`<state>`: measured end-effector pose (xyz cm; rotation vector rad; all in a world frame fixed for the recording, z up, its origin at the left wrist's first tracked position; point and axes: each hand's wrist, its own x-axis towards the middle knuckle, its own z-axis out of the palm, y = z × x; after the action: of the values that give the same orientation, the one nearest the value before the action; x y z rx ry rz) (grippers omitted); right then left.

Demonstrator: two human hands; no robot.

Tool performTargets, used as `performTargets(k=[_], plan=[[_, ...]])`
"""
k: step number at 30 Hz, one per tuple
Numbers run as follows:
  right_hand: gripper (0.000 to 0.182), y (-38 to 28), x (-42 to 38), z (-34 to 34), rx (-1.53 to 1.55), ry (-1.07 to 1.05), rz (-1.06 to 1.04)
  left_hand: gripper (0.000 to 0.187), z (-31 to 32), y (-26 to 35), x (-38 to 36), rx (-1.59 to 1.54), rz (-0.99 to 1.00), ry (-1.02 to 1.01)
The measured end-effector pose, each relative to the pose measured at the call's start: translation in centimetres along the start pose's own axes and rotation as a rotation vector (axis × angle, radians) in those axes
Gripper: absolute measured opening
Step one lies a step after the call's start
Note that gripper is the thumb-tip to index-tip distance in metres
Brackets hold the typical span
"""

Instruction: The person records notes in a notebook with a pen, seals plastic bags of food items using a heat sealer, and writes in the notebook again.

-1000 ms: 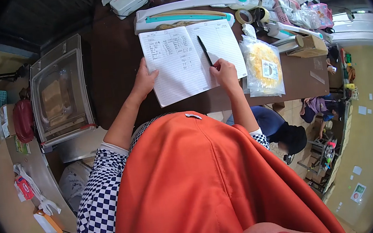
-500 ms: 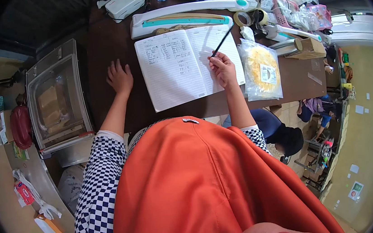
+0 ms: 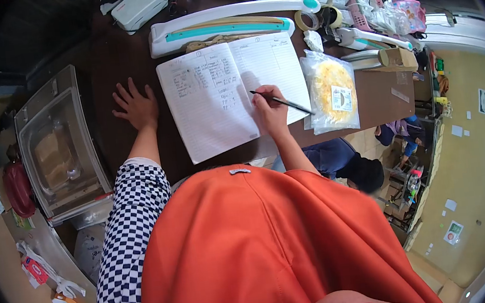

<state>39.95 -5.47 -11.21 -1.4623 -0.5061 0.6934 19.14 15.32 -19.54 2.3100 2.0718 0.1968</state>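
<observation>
An open notebook point(image 3: 208, 110) lies on the dark table, with handwriting on its left page and a few marks at the top of the right page. My right hand point(image 3: 272, 110) grips a black pen point(image 3: 294, 105) over the right page; the pen's thin end points left towards the middle fold. Flat on the table, left of the notebook, rests my left hand point(image 3: 136, 106) with its fingers spread and nothing in it. A clear bag of yellowish food point(image 3: 332, 92) with a white label lies just right of the notebook.
Behind the notebook lies a long white and teal sealer point(image 3: 229, 27). Tape rolls point(image 3: 307, 21), a white device point(image 3: 140, 7) and packed plastic items line the back. A machine with a clear lid point(image 3: 61, 144) stands left. Beyond the table's near right edge is another person point(image 3: 338, 159).
My right hand has moved down and left over the page, and the pen has swung from pointing up-right to lying across the hand. My left hand's fingers have spread wider. The view has shifted slightly.
</observation>
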Motion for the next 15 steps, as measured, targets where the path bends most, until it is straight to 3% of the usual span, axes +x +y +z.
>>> performTargets(k=[1,3,4,8,15], plan=[[0.015,-0.2,0.2,0.3,-0.079,-0.068,0.028,0.056,0.0,0.1,0.1,0.007,-0.005,0.005],[0.024,-0.6,1.6,0.6,-0.558,-0.176,-0.357,0.056,0.0,0.1,0.3,0.022,-0.004,0.001],[0.032,0.0,2.3,0.8,-0.736,-0.218,-0.453,0.056,0.0,0.1,0.1,0.035,-0.006,-0.003],[0.035,-0.4,6.0,1.7,-1.028,-0.315,-0.505,0.056,0.0,0.2,0.4,0.045,-0.001,-0.011],[0.030,0.5,9.4,-3.0,-0.993,0.026,-0.522,0.057,0.1,0.3,0.3,0.071,-0.023,-0.040]])
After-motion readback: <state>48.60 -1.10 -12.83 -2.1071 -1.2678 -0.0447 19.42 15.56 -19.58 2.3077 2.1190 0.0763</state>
